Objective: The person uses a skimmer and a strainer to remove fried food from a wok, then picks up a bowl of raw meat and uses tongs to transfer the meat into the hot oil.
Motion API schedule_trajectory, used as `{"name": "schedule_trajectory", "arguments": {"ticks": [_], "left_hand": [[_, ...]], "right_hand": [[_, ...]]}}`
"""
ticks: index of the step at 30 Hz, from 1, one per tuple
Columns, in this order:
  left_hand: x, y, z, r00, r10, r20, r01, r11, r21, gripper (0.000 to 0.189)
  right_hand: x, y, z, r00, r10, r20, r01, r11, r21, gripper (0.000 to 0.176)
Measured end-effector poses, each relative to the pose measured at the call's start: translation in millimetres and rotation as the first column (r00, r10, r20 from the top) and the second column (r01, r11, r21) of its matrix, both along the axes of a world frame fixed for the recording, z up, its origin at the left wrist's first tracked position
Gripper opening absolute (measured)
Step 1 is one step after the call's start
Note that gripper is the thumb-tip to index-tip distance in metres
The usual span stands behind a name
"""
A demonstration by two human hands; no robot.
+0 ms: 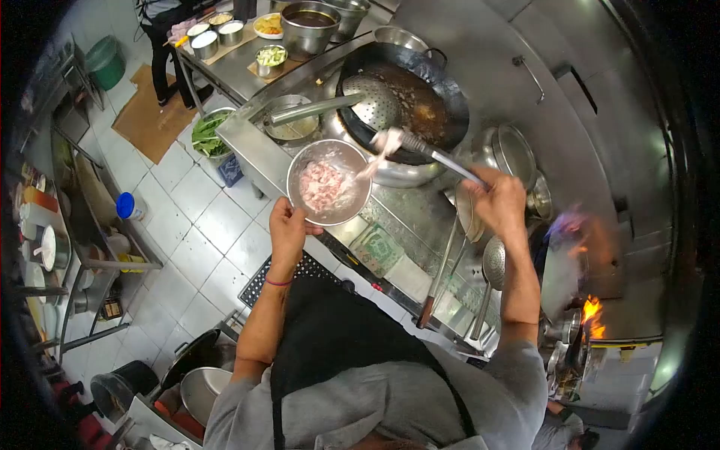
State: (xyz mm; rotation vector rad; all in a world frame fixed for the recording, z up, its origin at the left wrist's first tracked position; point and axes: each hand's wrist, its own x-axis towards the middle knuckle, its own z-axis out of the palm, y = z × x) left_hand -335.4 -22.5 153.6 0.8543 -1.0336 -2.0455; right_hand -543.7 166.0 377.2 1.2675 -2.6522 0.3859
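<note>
My left hand (292, 225) grips the rim of a round metal bowl (295, 176). Pale pink raw meat (322, 185) lies in it, in small pieces. My right hand (496, 201) is closed around the handle of a metal ladle (450, 163), held above the wok's near edge. Meat clings to the ladle's end, hiding its shape, and a pale strand of it (373, 163) trails down to the bowl. Beyond the bowl sits a black wok (456, 94) with dark liquid in it. A perforated skimmer (375, 103) rests across the wok's left side.
A small metal pot (291, 133) stands left of the wok. Metal containers, including a large pot (310, 34), line the back counter. Another skimmer (493, 262) lies at right. Flames (592, 315) rise farther right. Another person (161, 45) stands at the far left.
</note>
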Motion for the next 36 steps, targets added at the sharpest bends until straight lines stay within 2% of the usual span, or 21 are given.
{"name": "schedule_trajectory", "arguments": {"ticks": [1,3,4,6,8,9,11,12,14,16,17,19,23,27,29,30,32,34,36], "left_hand": [[0,6,-3,1.0,-0.003,0.007,0.003,1.0,-0.008,0.007],[-2,14,-4,1.0,-0.007,0.025,0.007,1.0,0.001,0.007],[-2,19,-2,1.0,-0.008,0.024,0.008,1.0,-0.013,0.007],[-2,29,1,0.999,0.018,0.039,-0.021,0.998,0.066,0.005],[-2,34,6,0.999,0.021,0.032,-0.023,0.998,0.062,0.004],[-1,37,7,0.999,0.034,0.024,-0.036,0.997,0.068,0.004],[0,38,7,0.998,0.059,0.013,-0.06,0.996,0.066,0.004],[0,37,12,0.999,0.047,-0.005,-0.047,0.997,0.065,0.005],[1,34,18,0.999,0.043,-0.034,-0.042,0.999,0.031,0.008],[0,36,27,0.998,0.042,-0.044,-0.041,0.999,0.026,0.009],[-1,36,29,0.998,0.03,-0.057,-0.03,0.999,0.013,0.01],[-5,40,37,1.0,0.003,-0.025,-0.003,0.999,-0.033,0.01],[-14,53,59,0.996,-0.091,-0.004,0.09,0.987,-0.135,0.01],[-18,45,36,0.997,-0.074,0.01,0.074,0.988,-0.133,0.009],[-19,43,25,0.999,-0.024,0.023,0.025,0.999,-0.027,0.007],[-19,41,16,1.0,-0.012,0.017,0.012,1.0,-0.027,0.007],[-16,37,0,0.997,0.008,0.08,-0.008,1.0,0.004,0.006],[-8,36,-6,0.998,0.002,0.068,-0.003,1.0,0.019,0.006],[-5,39,2,0.999,0.014,0.042,-0.016,0.998,0.065,0.008]], "right_hand": [[-7,4,2,1.0,-0.003,0.007,0.003,1.0,-0.008,0.024],[-26,6,12,0.982,-0.112,-0.15,0.105,0.993,-0.058,0.023],[-38,4,11,0.982,-0.115,-0.151,0.106,0.992,-0.071,0.023],[-69,-4,-3,0.944,-0.168,-0.285,0.17,0.985,-0.018,0.022],[-100,-22,-21,0.946,-0.193,-0.262,0.226,0.969,0.099,0.024],[-120,-29,-35,0.948,-0.193,-0.253,0.224,0.97,0.097,0.024],[-142,-38,-59,0.955,-0.159,-0.25,0.223,0.941,0.255,0.026],[-142,-32,-64,0.961,-0.143,-0.236,0.204,0.944,0.26,0.026],[-116,-24,-44,0.95,-0.115,-0.291,0.132,0.99,0.041,0.028],[-71,-10,-3,0.981,0.049,-0.189,-0.043,0.999,0.033,0.027],[-55,-3,3,0.977,0.153,-0.145,-0.142,0.986,0.083,0.027],[-16,5,9,0.916,0.386,-0.109,-0.372,0.919,0.129,0.028],[10,-6,-19,0.876,0.465,-0.125,-0.423,0.867,0.263,0.026],[-4,5,-4,0.874,0.47,-0.124,-0.445,0.876,0.188,0.022],[-15,11,2,0.94,0.311,-0.143,-0.309,0.95,0.039,0.022],[-25,8,5,0.935,0.323,-0.148,-0.32,0.946,0.041,0.022],[-57,-12,6,0.97,0.101,-0.22,-0.087,0.994,0.071,0.025],[-107,-44,-20,0.967,-0.067,-0.246,0.101,0.987,0.128,0.026],[-166,-75,-57,0.95,-0.11,-0.293,0.185,0.953,0.242,0.027]]}}
